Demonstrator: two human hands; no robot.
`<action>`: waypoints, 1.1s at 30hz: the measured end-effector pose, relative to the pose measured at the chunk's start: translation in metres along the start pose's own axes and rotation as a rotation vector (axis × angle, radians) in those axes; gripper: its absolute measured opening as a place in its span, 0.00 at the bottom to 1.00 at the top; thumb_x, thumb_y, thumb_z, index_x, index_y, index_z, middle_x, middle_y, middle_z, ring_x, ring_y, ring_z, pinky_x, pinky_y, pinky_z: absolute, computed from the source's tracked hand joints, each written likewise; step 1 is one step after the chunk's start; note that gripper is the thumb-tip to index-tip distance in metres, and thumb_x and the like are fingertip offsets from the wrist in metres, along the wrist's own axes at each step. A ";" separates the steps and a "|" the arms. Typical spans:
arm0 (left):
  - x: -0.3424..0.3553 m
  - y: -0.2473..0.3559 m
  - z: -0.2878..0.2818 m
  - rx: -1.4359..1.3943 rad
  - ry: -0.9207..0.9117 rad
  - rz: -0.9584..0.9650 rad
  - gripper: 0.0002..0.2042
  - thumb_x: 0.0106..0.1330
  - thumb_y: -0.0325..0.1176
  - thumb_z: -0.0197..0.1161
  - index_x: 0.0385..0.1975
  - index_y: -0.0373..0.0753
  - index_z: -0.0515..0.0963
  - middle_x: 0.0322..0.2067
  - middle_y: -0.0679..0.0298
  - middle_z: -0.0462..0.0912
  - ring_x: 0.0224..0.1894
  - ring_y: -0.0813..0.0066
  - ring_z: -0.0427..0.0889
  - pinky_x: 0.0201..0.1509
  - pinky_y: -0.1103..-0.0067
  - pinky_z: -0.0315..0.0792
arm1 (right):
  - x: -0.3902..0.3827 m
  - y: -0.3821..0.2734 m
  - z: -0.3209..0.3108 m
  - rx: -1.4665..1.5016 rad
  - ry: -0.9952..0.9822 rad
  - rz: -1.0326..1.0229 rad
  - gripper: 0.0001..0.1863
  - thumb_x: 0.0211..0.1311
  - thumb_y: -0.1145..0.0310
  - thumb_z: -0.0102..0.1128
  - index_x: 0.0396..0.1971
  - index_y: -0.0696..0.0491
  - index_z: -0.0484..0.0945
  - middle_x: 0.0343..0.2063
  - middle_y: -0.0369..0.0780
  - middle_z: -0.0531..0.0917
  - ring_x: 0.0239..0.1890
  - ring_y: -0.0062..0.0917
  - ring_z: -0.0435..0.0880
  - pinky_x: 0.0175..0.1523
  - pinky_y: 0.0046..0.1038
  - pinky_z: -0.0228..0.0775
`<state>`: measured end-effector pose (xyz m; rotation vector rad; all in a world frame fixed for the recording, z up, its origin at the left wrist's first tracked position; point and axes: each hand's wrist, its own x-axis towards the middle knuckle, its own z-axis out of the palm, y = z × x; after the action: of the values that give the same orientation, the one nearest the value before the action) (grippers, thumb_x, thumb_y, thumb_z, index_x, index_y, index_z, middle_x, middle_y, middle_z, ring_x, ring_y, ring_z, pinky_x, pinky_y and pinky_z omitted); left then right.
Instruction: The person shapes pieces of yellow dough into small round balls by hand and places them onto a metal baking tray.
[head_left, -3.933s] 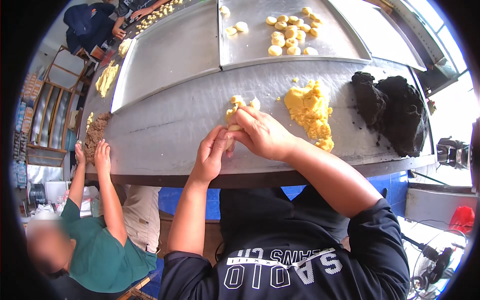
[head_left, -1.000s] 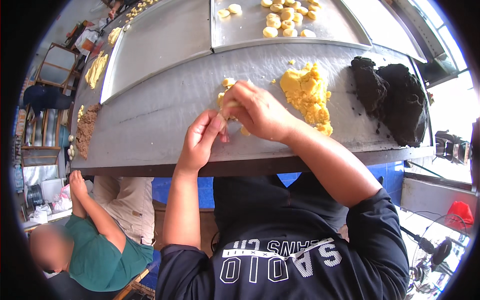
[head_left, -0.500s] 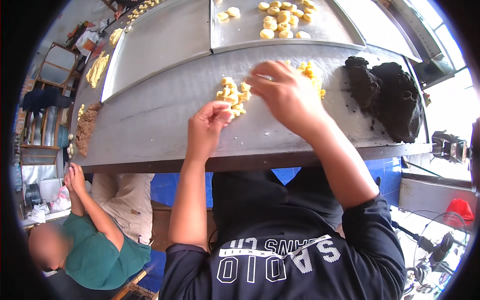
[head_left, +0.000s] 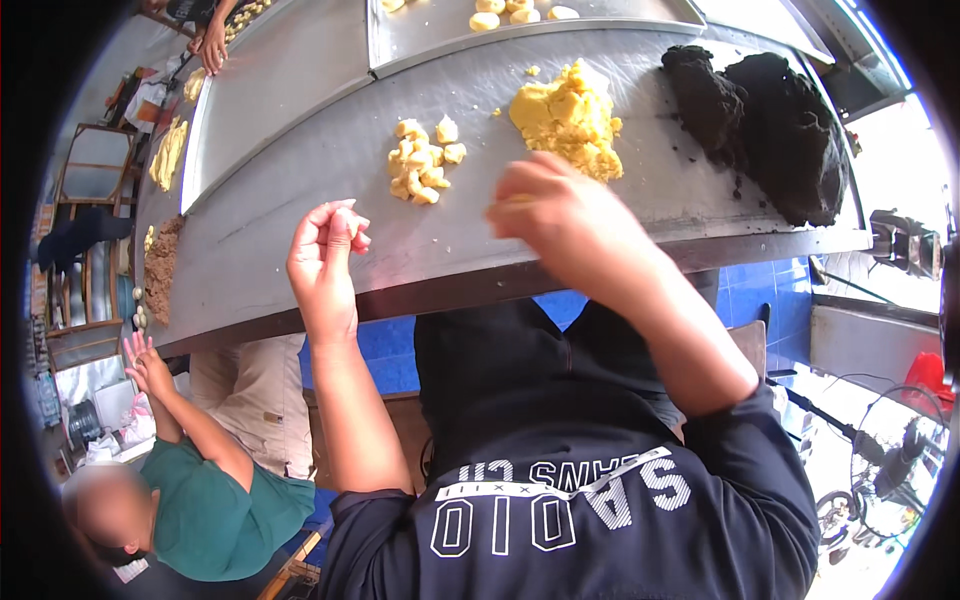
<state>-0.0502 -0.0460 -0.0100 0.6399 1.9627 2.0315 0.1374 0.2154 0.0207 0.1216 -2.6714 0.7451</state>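
My left hand [head_left: 330, 250] is raised over the near edge of the metal table, fingers curled and thumb pressed against them around a small pale piece of dough [head_left: 351, 224]. My right hand [head_left: 565, 215], smeared by motion, is closed in front of a crumbly mound of yellow paste [head_left: 568, 115], and a bit of yellow shows at its fingers. Between and beyond the two hands lies a small heap of pale dough pieces [head_left: 415, 170], which neither hand touches.
A large dark mass of paste [head_left: 790, 130] sits at the right. Metal trays [head_left: 290, 85] stand along the back, one holding round dough balls [head_left: 520, 12]. At left are brown filling [head_left: 162, 265], a seated co-worker in green [head_left: 225, 500], and another person's hand [head_left: 213, 48] by the tray.
My left hand has moved left, away from the dough pieces. My right hand has drawn back nearer, uncovering the yellow mound. Another person's hand has appeared by the far left tray. The view has shifted.
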 end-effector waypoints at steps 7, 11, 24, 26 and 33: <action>-0.012 0.010 0.015 0.085 -0.005 -0.076 0.07 0.85 0.32 0.69 0.52 0.34 0.85 0.45 0.59 0.93 0.44 0.79 0.86 0.54 0.77 0.81 | 0.031 0.000 0.054 -0.056 -0.156 -0.243 0.04 0.58 0.70 0.67 0.32 0.52 0.87 0.45 0.39 0.86 0.54 0.37 0.85 0.56 0.38 0.88; -0.022 0.013 0.052 0.093 -0.256 -0.084 0.05 0.81 0.26 0.73 0.47 0.32 0.85 0.44 0.58 0.94 0.48 0.76 0.91 0.60 0.77 0.83 | -0.038 0.040 -0.006 0.016 -0.004 -0.077 0.15 0.49 0.77 0.70 0.40 0.51 0.91 0.48 0.38 0.90 0.55 0.39 0.87 0.60 0.38 0.85; -0.037 0.005 0.071 1.215 -0.594 0.574 0.32 0.78 0.67 0.60 0.73 0.57 0.86 0.83 0.53 0.70 0.79 0.46 0.71 0.80 0.52 0.62 | -0.085 0.039 -0.024 -0.127 0.298 0.366 0.15 0.65 0.71 0.78 0.50 0.52 0.87 0.51 0.41 0.88 0.55 0.42 0.89 0.60 0.42 0.85; -0.042 0.006 0.069 1.232 -0.584 0.577 0.31 0.76 0.66 0.63 0.72 0.57 0.87 0.84 0.53 0.69 0.79 0.46 0.71 0.80 0.51 0.62 | -0.087 0.038 -0.017 -0.226 0.271 0.305 0.13 0.68 0.71 0.75 0.49 0.54 0.86 0.55 0.41 0.86 0.56 0.41 0.89 0.59 0.41 0.86; 0.017 0.044 0.105 1.210 -0.594 0.770 0.12 0.71 0.46 0.78 0.47 0.49 0.95 0.68 0.58 0.86 0.69 0.55 0.81 0.73 0.55 0.66 | -0.074 0.050 -0.010 -0.329 0.205 0.166 0.09 0.62 0.72 0.70 0.42 0.53 0.86 0.48 0.39 0.84 0.51 0.35 0.86 0.55 0.39 0.87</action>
<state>-0.0101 0.0513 0.0358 2.1530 2.5122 0.3795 0.2010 0.2626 -0.0225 -0.2502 -2.5835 0.3331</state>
